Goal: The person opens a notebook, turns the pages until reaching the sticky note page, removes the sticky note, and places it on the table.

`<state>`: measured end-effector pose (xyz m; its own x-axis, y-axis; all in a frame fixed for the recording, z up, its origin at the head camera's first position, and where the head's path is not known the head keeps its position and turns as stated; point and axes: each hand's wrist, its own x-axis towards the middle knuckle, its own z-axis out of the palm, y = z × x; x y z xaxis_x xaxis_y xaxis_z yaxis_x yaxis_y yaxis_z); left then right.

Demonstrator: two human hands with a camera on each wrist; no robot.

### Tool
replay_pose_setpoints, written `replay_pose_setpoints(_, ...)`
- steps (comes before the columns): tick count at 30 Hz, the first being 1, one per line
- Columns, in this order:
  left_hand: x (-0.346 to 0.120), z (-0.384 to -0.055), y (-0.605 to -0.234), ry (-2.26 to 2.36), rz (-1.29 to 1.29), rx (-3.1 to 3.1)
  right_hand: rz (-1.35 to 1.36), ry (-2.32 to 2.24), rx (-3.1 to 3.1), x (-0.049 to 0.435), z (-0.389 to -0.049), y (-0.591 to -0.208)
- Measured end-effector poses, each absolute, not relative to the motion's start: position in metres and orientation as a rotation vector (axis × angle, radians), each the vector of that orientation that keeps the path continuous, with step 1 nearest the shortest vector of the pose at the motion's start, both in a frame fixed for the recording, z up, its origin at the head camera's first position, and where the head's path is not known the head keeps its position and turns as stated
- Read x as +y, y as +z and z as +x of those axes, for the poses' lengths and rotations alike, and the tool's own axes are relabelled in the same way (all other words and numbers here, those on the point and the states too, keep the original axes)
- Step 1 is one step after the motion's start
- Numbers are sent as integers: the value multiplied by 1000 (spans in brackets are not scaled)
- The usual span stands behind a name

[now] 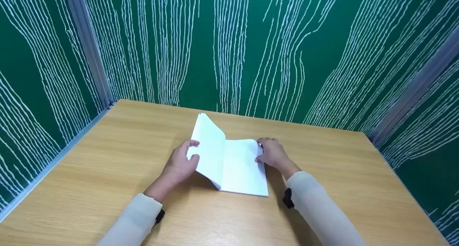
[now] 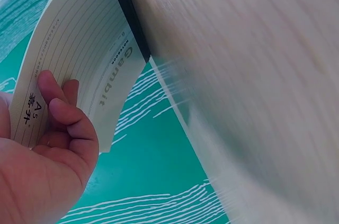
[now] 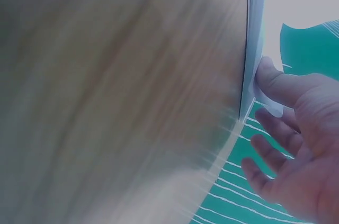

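A notebook (image 1: 244,167) lies spread on the table, its left half raised and its right half flat, both facing pages white. On the raised half's outer side, the left wrist view shows a lined cover (image 2: 87,49) printed "Gambit" and "A5". My left hand (image 1: 181,163) grips that half by its outer edge, thumb on the page side and fingers behind on the cover. At the right half's outer edge, my right hand (image 1: 273,152) holds the pages near the far corner. In the right wrist view its thumb (image 3: 278,83) presses the page edges, other fingers loosely bent.
The wooden table (image 1: 107,160) extends around the notebook. Green walls (image 1: 200,59) with white wavy lines rise behind it and at both sides, with grey posts (image 1: 89,48) at the corners. A black band (image 1: 288,198) is at the right sleeve.
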<state>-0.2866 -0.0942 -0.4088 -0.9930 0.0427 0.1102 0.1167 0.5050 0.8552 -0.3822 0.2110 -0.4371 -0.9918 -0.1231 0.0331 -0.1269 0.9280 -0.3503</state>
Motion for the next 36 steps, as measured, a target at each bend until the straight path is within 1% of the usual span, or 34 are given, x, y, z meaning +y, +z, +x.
replay_pose_setpoints(9,-92,-288,-409,-1521,-112,-2661,99,808,-3080,219,-381,-435)
replay_pose_setpoints(16,-92,-288,-411,-1517,-94,-2667,235,474,-3143,220,-384,-439)
replay_pose_setpoints(22,-92,-288,-410,-1529,-98,-2662,238,409,-3205,218,-386,-440)
replay_pose_setpoints(26,-93,-288,-410,-1518,-157,-2638,273,384,-3177,216,-385,-439)
replay_pose_setpoints(30,-95,-287,-411,-1521,-188,-2620,247,473,-3141,213,-385,-439)
replay_pose_setpoints(36,-95,-287,-410,-1538,-159,-2640,133,692,-3104,211,-386,-438)
